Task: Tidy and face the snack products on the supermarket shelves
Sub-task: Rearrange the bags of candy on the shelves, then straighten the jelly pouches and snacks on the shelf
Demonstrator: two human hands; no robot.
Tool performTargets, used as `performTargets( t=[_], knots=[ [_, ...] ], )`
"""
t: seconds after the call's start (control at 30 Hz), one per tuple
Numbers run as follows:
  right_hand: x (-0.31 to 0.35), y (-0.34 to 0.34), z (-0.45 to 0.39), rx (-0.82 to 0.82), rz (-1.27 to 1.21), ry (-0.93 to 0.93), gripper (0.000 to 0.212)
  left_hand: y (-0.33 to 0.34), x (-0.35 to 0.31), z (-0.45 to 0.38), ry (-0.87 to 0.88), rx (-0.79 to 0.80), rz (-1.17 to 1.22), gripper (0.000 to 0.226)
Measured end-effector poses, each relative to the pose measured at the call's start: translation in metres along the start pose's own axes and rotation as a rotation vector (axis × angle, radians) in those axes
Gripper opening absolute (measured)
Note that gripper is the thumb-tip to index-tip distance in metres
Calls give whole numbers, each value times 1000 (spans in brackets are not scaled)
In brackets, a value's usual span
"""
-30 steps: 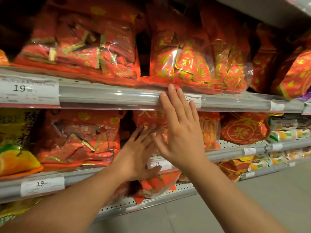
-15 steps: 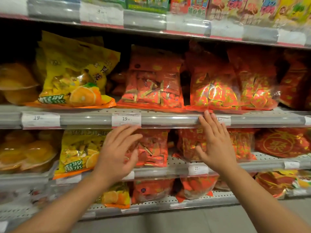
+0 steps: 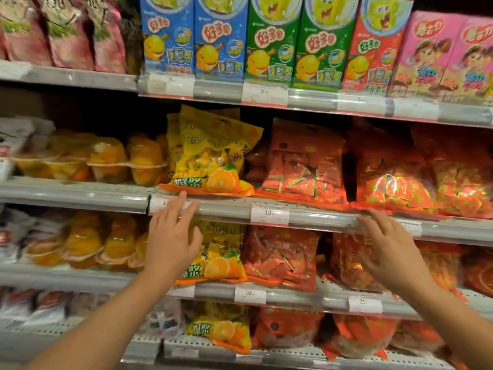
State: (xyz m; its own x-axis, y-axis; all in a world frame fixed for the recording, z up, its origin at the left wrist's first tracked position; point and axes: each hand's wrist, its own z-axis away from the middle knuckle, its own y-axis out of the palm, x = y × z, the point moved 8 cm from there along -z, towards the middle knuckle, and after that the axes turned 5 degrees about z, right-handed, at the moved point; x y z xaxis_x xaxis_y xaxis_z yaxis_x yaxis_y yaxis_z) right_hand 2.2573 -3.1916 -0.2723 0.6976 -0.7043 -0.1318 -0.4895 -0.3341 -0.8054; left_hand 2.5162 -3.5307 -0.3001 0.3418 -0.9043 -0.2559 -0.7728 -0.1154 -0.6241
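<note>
Up front, yellow orange-printed bag leans askew; left hand and right hand spread.

It was a supermarket snack aisle. Tiered grey metal shelves ran across the whole view, each front edge carrying a clear plastic strip with white price tags printed with numbers such as 19 and 21. The same goods stood in repeated rows: cartoon-printed snack boxes in blue, green, red and pink on the top shelf, yellow orange-candy bags and red foil-wrapped sweet bags below, and sealed fruit jelly cups to the left.
</note>
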Motion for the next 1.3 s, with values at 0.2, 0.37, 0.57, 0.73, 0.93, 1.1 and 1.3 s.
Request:
performTargets(
  t=[0.2, 0.37, 0.57, 0.73, 0.93, 1.1, 1.3],
  knots=[
    [117, -72, -59, -219, -73, -442, 49, 12, 2, 4, 1, 124, -56, 66],
    [184, -150, -133, -459, -146, -410, 64, 11, 4, -1, -41, 188, -87, 64],
    [206, -154, -175, -466, -111, -282, 71, 1, 4, -6, -29, 200, -126, 64],
    [208, -160, -179, -430, -165, -254, 64, -6, -8, -18, -112, 547, -233, 89],
    [200, -180, -184, -76, -215, -272, 73, -80, -38, -78, -396, 1032, -19, 53],
    [196, -201, -188, 318, -190, -297, 76, -204, -73, -167, -493, 891, 35, 40],
    [191, -229, -195, 597, -172, -385, 51, -327, -95, -236, -521, 816, 2, 53]
  ],
)
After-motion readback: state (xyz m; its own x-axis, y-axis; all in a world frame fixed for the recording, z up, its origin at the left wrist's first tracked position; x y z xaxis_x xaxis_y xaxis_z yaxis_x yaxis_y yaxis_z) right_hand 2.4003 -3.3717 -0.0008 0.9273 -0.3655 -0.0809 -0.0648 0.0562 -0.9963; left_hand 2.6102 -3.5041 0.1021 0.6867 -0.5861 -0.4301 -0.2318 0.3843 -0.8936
